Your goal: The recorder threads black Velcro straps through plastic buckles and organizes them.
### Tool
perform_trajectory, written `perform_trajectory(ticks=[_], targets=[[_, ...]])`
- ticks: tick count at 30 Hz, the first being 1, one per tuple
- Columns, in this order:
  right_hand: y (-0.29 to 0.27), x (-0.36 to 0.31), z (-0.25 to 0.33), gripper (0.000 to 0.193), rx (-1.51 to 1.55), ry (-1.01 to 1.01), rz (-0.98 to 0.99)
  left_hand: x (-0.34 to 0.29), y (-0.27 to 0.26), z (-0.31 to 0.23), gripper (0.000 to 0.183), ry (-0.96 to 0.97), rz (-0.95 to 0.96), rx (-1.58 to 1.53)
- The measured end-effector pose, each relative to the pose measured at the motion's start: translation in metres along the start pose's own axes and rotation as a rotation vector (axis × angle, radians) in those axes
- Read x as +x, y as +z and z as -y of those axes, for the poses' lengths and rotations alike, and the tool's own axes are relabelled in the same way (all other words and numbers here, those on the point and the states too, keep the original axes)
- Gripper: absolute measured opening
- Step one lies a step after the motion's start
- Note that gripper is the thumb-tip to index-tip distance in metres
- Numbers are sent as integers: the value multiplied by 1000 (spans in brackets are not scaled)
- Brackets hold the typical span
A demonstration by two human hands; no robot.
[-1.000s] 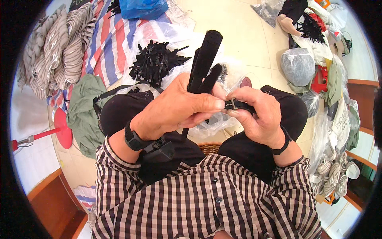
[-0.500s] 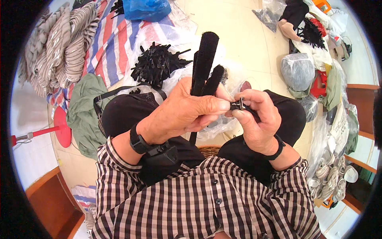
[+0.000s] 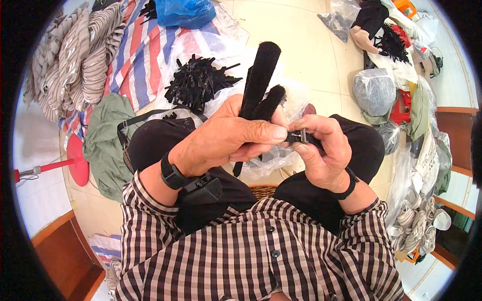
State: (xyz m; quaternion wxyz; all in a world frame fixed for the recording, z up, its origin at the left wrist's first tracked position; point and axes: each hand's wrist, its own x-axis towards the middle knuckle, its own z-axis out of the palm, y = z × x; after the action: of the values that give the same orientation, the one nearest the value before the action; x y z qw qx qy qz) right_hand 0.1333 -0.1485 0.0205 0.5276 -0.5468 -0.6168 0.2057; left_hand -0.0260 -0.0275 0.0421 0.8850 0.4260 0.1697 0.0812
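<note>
In front of my lap, my left hand [image 3: 226, 135] is closed round a folded black strap [image 3: 261, 75] with a fuzzy surface. Two rounded ends of it rise above the fingers, and a narrow tail hangs below them. My right hand [image 3: 324, 153] pinches a small dark buckle [image 3: 299, 135] between thumb and forefinger. The left thumb tip rests beside that buckle, at a short piece of black strap that runs to it. More black material shows inside the right fingers, but most of it is hidden.
Beyond my left knee a heap of black straps [image 3: 201, 80] lies on clear plastic. Striped sheeting [image 3: 135, 65], coiled grey webbing [image 3: 83, 70] and green cloth [image 3: 108, 145] spread to the left. Bagged goods [image 3: 374, 93] line the right. A wicker basket [image 3: 263, 190] shows between my legs.
The strap's upper ends have tipped slightly right, and its lower tail has swung left. The buckle has turned a little and shows more plainly between the fingertips. Both hands keep their hold.
</note>
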Motion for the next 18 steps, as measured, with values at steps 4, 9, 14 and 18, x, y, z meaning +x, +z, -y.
perform_trajectory(ticks=[4,9,14,18], targets=[[-2,5,-3,26,-64,-168,24,0,3,-1,20,2,-10,72],[-5,6,-3,27,-102,-170,46,2,3,1,21,23,-41,107],[-7,11,-4,27,-110,-237,73,3,2,0,22,13,-31,100],[-7,12,-5,31,-150,-254,100,1,1,0,20,19,-48,122]])
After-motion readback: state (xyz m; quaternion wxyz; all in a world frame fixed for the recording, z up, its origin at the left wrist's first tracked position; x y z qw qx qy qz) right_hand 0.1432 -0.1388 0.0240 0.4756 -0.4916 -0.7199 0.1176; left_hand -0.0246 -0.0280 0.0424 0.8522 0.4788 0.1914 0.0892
